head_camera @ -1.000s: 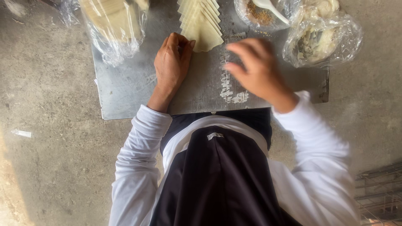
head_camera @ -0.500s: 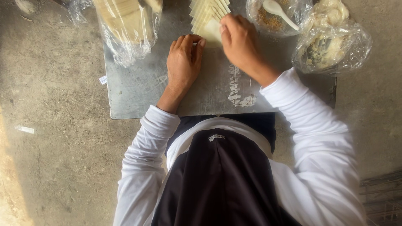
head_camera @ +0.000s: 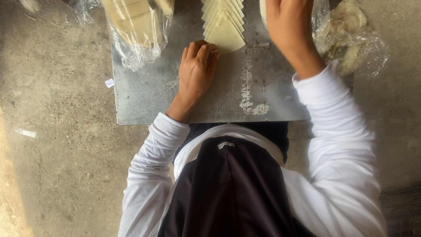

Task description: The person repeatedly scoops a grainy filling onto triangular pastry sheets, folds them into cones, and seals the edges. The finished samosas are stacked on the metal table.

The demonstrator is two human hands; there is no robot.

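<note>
My left hand point(head_camera: 196, 70) lies flat, grip released, fingertips touching the fanned dough sheets point(head_camera: 223, 24) (right hand's point(head_camera: 287, 26) grip: cannot tell).

— I'm seeing a dull, scuffed metal sheet point(head_camera: 153, 96), pale matt dough wrappers point(head_camera: 224, 26).
— I'm noting glossy crinkled plastic bags point(head_camera: 136, 48), rough concrete floor point(head_camera: 57, 153), white cloth sleeves point(head_camera: 337, 131).
</note>
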